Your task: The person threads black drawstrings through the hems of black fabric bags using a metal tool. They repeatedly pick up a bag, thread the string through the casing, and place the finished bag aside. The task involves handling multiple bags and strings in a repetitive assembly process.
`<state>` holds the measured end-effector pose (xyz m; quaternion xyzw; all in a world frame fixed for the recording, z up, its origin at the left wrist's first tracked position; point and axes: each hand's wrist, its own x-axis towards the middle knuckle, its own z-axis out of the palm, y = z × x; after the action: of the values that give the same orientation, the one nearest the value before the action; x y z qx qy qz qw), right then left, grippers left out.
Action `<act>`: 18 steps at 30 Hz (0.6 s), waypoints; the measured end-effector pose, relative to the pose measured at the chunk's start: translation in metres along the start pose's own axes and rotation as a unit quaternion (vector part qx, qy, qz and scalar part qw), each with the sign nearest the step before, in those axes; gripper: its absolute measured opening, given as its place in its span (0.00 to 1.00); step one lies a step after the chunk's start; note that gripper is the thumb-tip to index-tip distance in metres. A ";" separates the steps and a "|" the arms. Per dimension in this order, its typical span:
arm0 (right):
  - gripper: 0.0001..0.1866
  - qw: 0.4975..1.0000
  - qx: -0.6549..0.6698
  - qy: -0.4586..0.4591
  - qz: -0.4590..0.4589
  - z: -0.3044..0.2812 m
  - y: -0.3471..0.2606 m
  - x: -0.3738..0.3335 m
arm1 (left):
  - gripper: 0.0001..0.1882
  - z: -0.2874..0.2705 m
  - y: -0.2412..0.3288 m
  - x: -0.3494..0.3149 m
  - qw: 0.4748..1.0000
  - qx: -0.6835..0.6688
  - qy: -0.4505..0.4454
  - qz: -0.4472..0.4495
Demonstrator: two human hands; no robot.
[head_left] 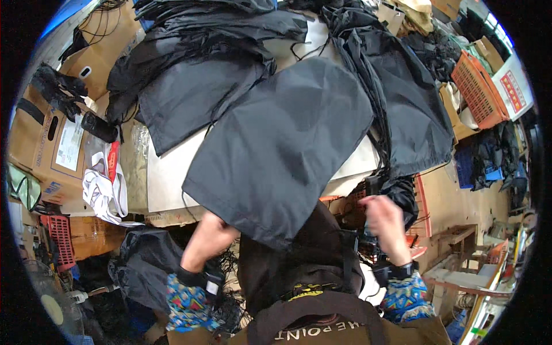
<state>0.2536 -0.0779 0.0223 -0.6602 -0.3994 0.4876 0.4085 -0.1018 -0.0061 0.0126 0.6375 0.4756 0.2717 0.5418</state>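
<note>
A black cloth piece (282,144) is observed laid slantwise across the middle of the tabletop (172,178), its lower end draped over the front edge. The cloth is thin, smooth and faintly sheened, roughly oblong, with one rounded far end and a thin cord at its near left corner. The tabletop is faced in pale, flat sheet. Similar dark cloth is stacked in creased layers, as a left pile (207,86) and a right pile (414,109).

The left hand (211,238) is placed at the near lower edge of the cloth piece, wrist bent inward; its fingers are partly covered, so whether the cloth is held by that grip cannot be determined. The right hand (386,227) is raised apart from the cloth, fingers curled and blurred; the state of its grip cannot be determined. Both forearms are clad in patterned sleeves (190,302).
</note>
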 end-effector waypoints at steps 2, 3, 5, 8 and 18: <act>0.13 0.994 -0.066 -0.069 -0.059 0.036 0.015 0.008 | 0.19 0.036 -0.003 -0.015 0.995 -0.065 -0.074 -0.008; 0.13 0.991 -0.083 -0.083 -0.065 0.051 0.016 0.013 | 0.19 0.055 -0.002 -0.024 0.993 -0.072 -0.082 -0.042; 0.12 0.984 -0.107 -0.115 -0.089 0.065 0.017 0.025 | 0.18 0.084 -0.004 -0.028 0.999 -0.003 -0.036 0.014; 0.12 0.976 -0.135 -0.103 -0.138 0.077 0.002 0.035 | 0.14 0.107 -0.014 -0.010 0.991 -0.022 0.111 0.077; 0.11 0.974 -0.157 -0.136 -0.091 0.079 -0.033 0.002 | 0.09 0.110 0.035 0.026 0.960 -0.252 0.123 -0.009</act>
<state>0.1734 -0.0527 0.0369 -0.6044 -0.5814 0.4646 0.2841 0.0145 -0.0287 0.0119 0.4377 0.4603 0.4542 0.6247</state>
